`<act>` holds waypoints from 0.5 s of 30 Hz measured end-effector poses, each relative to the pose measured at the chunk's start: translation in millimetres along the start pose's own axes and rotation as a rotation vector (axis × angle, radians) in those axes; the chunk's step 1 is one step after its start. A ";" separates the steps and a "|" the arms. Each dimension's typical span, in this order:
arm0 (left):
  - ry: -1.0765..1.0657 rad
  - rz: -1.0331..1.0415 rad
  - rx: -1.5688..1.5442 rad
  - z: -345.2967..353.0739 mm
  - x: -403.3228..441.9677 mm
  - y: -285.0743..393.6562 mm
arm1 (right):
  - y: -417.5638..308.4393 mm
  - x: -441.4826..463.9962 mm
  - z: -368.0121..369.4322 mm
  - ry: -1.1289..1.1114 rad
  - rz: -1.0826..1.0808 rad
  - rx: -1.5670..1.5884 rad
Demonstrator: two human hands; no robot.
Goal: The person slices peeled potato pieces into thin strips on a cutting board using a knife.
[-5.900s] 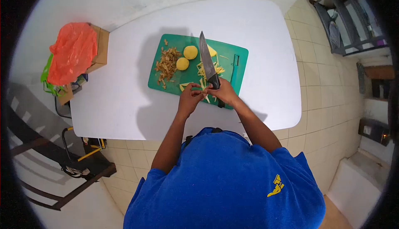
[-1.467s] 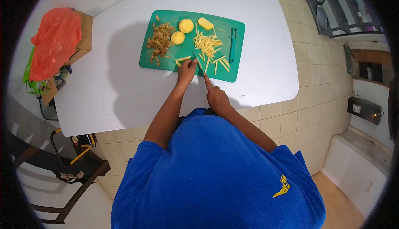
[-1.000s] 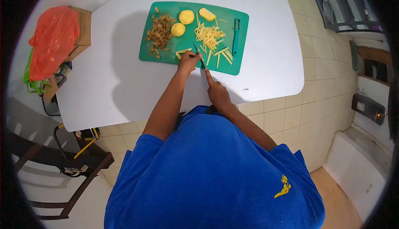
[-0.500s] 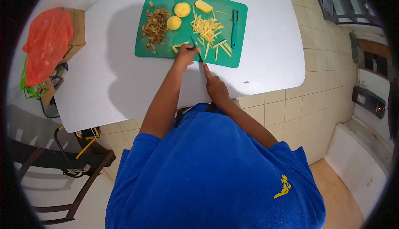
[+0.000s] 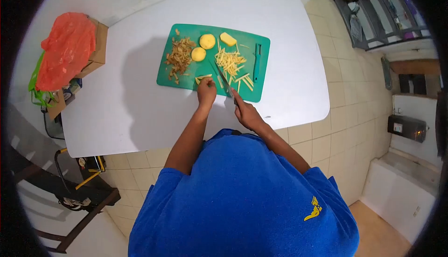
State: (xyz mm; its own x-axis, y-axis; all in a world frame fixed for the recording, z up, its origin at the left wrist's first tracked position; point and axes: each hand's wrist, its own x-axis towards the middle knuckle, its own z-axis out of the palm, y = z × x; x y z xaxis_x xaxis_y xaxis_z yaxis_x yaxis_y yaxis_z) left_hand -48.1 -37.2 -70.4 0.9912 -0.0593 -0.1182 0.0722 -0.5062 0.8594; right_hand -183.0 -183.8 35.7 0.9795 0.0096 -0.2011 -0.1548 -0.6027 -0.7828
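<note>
My right hand (image 5: 247,115) is wrapped round the handle of a knife (image 5: 223,78), whose blade slants up and left over the green cutting board (image 5: 186,91). Beside the board's front edge my left hand (image 5: 206,92) has its fingers curled, right against some potato slices (image 5: 202,77); what they pinch, if anything, is hidden. Thin potato sticks (image 5: 230,63) lie in a heap right of the blade. Farther back are two round peeled potato pieces, one (image 5: 207,41) behind the other (image 5: 198,54), and a squared potato block (image 5: 227,39).
Brown peelings (image 5: 180,57) are piled on the board's left side. A green-handled peeler (image 5: 257,65) lies along its right side. The white table (image 5: 298,70) carries the board. At the far left a red plastic bag (image 5: 67,47) rests against a cardboard box (image 5: 99,47).
The knife has come away from my left hand, its blade now apart to the right. My left hand's fingers have curled in near the slices. The whole view has shifted, with the board lower.
</note>
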 end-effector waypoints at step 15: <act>-0.246 0.107 0.750 7.2 12.1 67.1 | 27.7 -33.9 -46.7 0.196 0.208 0.279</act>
State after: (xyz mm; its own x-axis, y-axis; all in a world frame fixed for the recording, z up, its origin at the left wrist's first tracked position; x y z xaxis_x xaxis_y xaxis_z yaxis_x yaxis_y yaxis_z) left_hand -32.1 -78.0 -17.7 0.9295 -0.2840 -0.2354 -0.2023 -0.9261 0.3186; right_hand -214.5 -238.1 48.3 0.9254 -0.2588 -0.2770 -0.3550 -0.3351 -0.8727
